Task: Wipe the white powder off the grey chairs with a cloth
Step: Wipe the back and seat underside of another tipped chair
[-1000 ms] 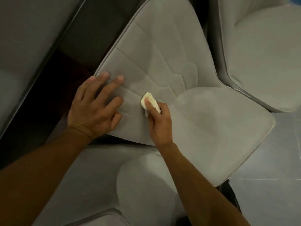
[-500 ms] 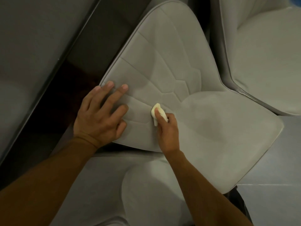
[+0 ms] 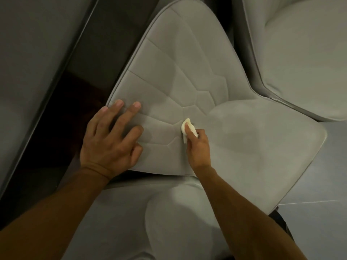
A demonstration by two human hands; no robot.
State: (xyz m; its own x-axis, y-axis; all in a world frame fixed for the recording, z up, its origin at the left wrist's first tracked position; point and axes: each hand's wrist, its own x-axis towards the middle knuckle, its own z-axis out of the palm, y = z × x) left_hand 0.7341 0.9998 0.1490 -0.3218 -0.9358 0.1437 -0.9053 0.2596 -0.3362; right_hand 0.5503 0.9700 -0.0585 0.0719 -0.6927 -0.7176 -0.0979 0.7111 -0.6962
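Three grey chairs (image 3: 187,76) crowded on pale tiled floor (image 3: 319,184)

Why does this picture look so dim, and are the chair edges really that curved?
Head view: the light is low and warm, so the grey chair looks dull; the wide lens bows straight edges; the cloth in the right hand stays sharp, as does the left hand.

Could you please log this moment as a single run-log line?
phase: wiping | right hand: pinching cloth against chair backrest | left hand: flat on backrest, bracing | powder: none discernible
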